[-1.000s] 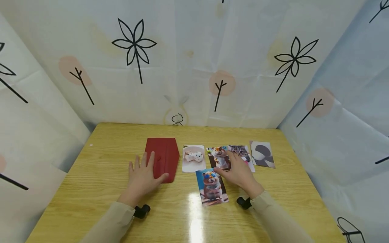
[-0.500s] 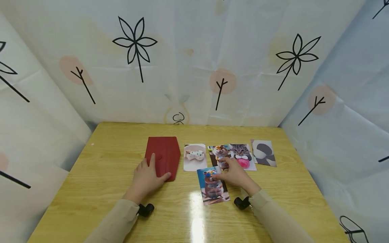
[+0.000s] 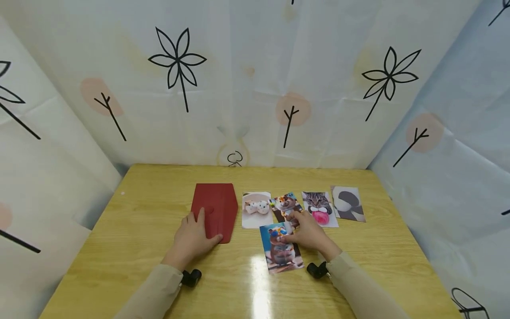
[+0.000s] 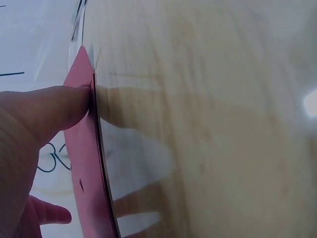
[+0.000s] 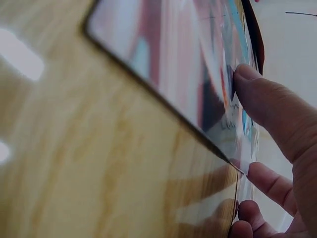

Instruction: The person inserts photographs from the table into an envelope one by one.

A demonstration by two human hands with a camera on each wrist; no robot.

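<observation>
A red envelope with a pointed side lies left of centre on the table. My left hand grips its near left corner, thumb at the near edge. In the left wrist view that thumb presses against the envelope's edge. My right hand is on two overlapping photo cards: one of a furry animal in sunglasses on blue, the other of a hamster-like animal behind it. Its thumb lies on the front card's face in the right wrist view, with a finger at the card's edge.
More photo cards lie in a row: two white animals in a bowl, a cat with a pink ball, and a grey and white picture. A printed curtain closes off the table's back and sides.
My left hand's spread fingers have drawn in around the envelope's corner. My right hand has come nearer me, and the hamster-like animal's card has turned and slid left, off the cat card.
</observation>
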